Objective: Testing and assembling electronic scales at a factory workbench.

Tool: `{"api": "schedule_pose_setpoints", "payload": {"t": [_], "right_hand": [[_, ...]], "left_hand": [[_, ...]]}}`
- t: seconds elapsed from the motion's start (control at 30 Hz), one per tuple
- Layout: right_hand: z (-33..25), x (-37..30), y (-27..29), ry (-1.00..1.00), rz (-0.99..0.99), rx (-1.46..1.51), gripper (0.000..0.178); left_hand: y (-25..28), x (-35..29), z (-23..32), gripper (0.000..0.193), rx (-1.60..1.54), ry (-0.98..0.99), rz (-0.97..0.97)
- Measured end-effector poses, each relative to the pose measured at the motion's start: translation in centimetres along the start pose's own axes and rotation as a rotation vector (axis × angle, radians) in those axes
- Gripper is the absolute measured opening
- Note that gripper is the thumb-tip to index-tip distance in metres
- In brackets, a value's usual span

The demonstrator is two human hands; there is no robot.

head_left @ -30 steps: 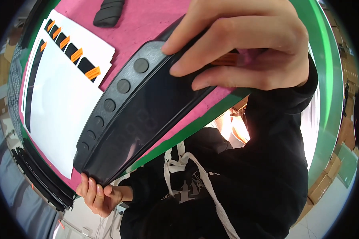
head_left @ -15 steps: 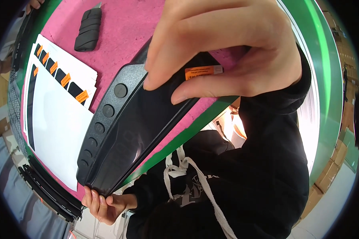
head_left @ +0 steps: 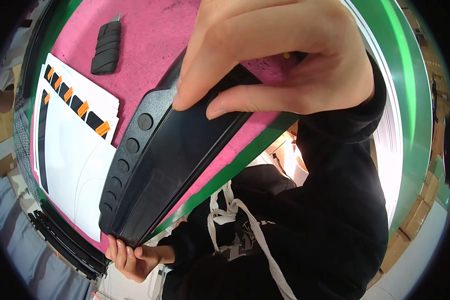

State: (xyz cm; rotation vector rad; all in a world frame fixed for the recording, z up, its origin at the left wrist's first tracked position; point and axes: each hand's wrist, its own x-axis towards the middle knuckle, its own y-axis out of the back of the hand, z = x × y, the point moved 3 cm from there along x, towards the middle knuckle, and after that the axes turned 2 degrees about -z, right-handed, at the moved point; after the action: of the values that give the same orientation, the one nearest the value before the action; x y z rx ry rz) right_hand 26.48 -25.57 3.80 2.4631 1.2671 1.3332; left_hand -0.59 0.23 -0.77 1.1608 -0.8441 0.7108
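Head: L hand (head_left: 131, 262) @ panel (head_left: 167, 160) edge

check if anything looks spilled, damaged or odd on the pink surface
Nothing looks spilled or plainly damaged. One oddity: the black wrapped tool lies on the pink surface with its pointed tip uncovered. The white sheets are stacked unevenly, edges staggered.
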Motion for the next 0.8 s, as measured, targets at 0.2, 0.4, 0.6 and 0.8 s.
{"api": "schedule_pose_setpoints", "payload": {"t": [0.2,0.4,0.6,0.8], "right_hand": [[-0.2,0.0,0.3,-0.004,-0.018,0.044,0.015],[0.1,-0.8,0.1,0.054,0.077,0.126,0.016],[-0.4,-0.4,0.0,0.037,-0.155,-0.184,0.026],[-2.9,-1.9,-2.8,0.140,-0.106,-0.643,0.033]], "left_hand": [[1.1,0.0,-0.1,0.023,-0.016,-0.082,-0.108],[0.9,0.1,-0.1,0.026,-0.013,-0.053,-0.094],[0.9,0.1,-0.4,0.023,-0.044,-0.086,-0.096],[1.1,0.1,-0.2,0.023,-0.086,-0.067,-0.143]]}}
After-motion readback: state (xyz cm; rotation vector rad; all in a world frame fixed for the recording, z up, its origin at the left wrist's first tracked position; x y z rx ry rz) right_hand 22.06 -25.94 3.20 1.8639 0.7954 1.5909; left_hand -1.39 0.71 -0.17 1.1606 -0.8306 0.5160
